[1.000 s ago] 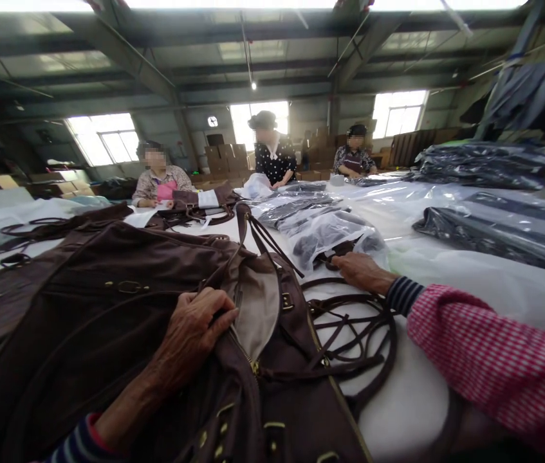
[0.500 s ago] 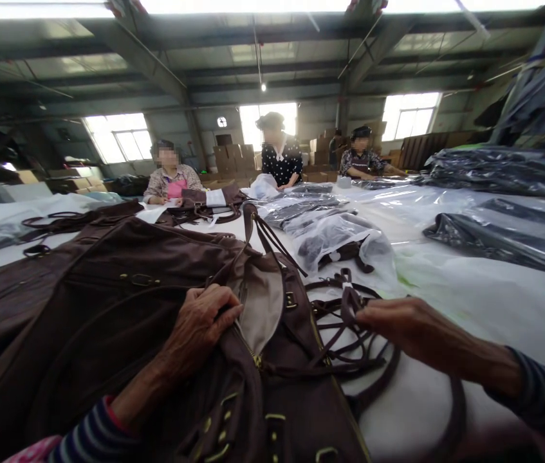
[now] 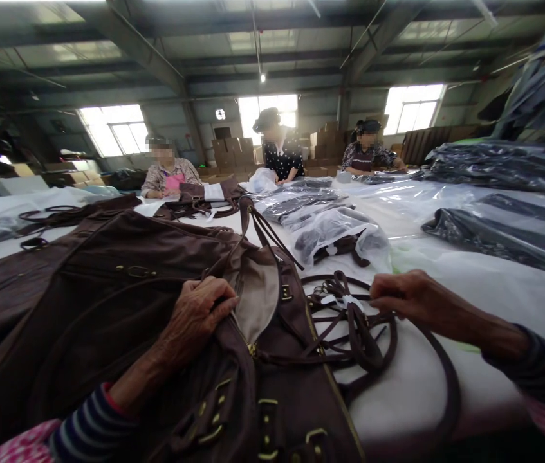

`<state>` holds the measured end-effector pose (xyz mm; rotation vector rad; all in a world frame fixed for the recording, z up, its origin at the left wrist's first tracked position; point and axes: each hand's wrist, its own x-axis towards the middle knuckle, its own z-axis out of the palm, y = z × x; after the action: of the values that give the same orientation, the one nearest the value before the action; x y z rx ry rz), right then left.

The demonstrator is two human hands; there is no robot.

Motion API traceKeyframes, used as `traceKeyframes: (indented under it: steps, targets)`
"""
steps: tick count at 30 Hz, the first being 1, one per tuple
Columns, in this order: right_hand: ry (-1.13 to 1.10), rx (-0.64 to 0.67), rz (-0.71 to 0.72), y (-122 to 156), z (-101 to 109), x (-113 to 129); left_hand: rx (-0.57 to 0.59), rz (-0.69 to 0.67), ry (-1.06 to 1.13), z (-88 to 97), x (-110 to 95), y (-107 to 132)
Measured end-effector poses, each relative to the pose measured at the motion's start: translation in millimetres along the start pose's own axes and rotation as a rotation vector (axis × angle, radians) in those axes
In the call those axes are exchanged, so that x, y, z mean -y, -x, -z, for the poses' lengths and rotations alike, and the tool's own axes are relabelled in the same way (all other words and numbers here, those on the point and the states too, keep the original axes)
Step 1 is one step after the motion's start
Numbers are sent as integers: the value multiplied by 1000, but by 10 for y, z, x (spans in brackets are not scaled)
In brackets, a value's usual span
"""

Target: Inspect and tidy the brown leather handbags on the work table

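A large dark brown handbag (image 3: 122,302) lies in front of me, its zipped mouth partly open on a beige lining (image 3: 258,292). At the near edge of that mouth, my left hand (image 3: 204,305) is closed, thumb and fingers pinching the bag's edge. To the right of the bag sits a bundle of brown straps (image 3: 361,328), bound with a white tie (image 3: 347,301). Just beside the bundle, my right hand (image 3: 410,292) is closed with the fingers curled in. What those fingers hold, if anything, is hidden. A brass zip pull (image 3: 251,349) shows at the end of the opening.
More brown bags (image 3: 2,289) lie at the left. Beyond the straps rests a plastic-wrapped bag (image 3: 334,235), and clear-wrapped dark goods (image 3: 504,167) are stacked at the right. Several people work across the table, one in a dotted top (image 3: 284,157).
My right hand has moved right and slightly up, away from the strap bundle, which has dropped lower onto the table. My left hand stays on the bag's edge. The view has tilted slightly.
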<state>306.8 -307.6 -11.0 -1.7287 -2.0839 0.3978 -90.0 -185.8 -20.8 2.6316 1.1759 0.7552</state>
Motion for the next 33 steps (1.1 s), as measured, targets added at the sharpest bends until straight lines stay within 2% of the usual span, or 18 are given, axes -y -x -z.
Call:
traceKeyframes:
  steps: [3, 6, 15, 23, 30, 33]
  targets:
    - [192, -55, 54, -327, 45, -13, 1, -2, 13, -2, -3, 1]
    - [469, -41, 106, -541, 38, 14, 2, -9, 29, -2, -12, 6]
    - [766, 40, 120, -734, -30, 194, -15, -27, 51, 0, -65, 6]
    - [735, 88, 162, -808, 13, 239, -7, -41, 47, -5, -60, 21]
    - [609, 112, 56, -779, 113, 201, -10, -47, 45, -3, -69, 14]
    - [587, 101, 60, -696, 88, 231, -8, -44, 51, -6, -66, 14]
